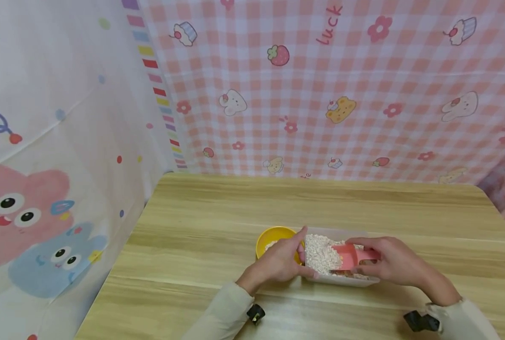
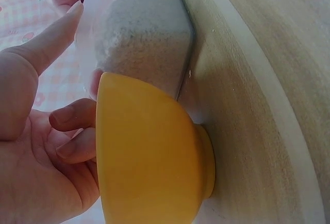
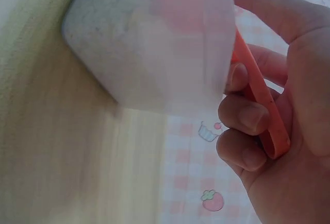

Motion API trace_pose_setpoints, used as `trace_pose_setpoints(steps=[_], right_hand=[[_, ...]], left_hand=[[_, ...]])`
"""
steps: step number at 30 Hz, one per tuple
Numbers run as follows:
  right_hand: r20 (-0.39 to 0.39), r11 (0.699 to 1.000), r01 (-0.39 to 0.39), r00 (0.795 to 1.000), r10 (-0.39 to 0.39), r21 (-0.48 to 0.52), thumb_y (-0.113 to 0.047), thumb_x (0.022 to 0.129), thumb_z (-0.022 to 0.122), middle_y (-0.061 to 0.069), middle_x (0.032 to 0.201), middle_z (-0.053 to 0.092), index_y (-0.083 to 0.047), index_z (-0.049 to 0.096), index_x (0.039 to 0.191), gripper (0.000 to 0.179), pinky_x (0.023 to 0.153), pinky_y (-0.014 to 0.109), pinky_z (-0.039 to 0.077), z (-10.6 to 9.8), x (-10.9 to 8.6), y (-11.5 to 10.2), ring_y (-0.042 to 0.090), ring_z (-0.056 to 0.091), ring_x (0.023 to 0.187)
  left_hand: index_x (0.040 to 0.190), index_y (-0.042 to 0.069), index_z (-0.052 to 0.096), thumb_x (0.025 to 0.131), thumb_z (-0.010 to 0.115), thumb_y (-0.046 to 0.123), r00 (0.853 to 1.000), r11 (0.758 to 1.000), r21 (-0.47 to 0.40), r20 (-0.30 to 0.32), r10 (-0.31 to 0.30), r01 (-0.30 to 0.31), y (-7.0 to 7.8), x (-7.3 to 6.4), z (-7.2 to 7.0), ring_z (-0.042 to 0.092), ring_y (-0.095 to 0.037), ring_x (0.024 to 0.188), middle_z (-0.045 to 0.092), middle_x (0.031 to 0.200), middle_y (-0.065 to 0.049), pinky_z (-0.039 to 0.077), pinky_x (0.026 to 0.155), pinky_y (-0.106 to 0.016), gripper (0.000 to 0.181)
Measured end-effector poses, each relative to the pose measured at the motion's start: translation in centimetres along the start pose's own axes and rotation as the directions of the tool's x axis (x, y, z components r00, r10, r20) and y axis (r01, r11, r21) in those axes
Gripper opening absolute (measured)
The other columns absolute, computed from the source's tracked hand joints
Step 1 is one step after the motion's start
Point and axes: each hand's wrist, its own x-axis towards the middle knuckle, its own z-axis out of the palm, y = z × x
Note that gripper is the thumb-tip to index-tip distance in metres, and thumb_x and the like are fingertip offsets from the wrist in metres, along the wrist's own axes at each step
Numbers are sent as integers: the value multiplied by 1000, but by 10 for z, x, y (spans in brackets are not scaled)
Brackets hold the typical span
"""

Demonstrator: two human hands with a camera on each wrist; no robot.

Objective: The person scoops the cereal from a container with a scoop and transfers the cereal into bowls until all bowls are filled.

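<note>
A clear plastic container [image 1: 341, 282] stands on the table, filled with pale flakes [image 1: 320, 252] that look like oats. My left hand [image 1: 281, 260] grips its left end, thumb along the near side. Beside that hand sits a yellow bowl [image 1: 273, 233] with some flakes inside, partly hidden by the hand. In the left wrist view the bowl [image 2: 149, 152] stands in front of several curled fingers. My right hand [image 1: 394, 262] holds a pink-red scoop [image 1: 347, 257] by its handle, the scoop's blade lying in the flakes. In the right wrist view, fingers wrap the scoop handle [image 3: 265, 100].
The wood-grain table [image 1: 201, 212] reaches back to a pink checked cloth [image 1: 256, 85]. A white cloth with cartoon figures [image 1: 44, 236] hangs at the left. Dark straps [image 1: 256, 313] show at both wrists. A few loose crumbs [image 2: 190, 73] lie beside the container.
</note>
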Motion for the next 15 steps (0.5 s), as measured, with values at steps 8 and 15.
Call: trace_pose_setpoints(steps=[8, 15], right_hand=[[-1, 994, -1, 1000, 1, 113, -32, 83, 81, -9, 82, 63, -12, 64, 129, 53, 52, 22, 41, 1, -2, 4, -1, 45, 60], [-7, 988, -11, 1000, 12, 155, -29, 84, 81, -2, 90, 65, -10, 63, 129, 51, 52, 22, 43, 3, -2, 7, 0, 48, 65]], left_hand=[[159, 19, 20, 76, 85, 39, 1000, 1000, 9, 6, -11, 11, 1, 0, 0, 45, -10, 65, 56, 84, 10, 42, 67, -19, 107], [159, 19, 20, 76, 85, 39, 1000, 1000, 16, 4, -14, 14, 1, 0, 0, 46, -9, 65, 56, 84, 10, 42, 68, -20, 108]])
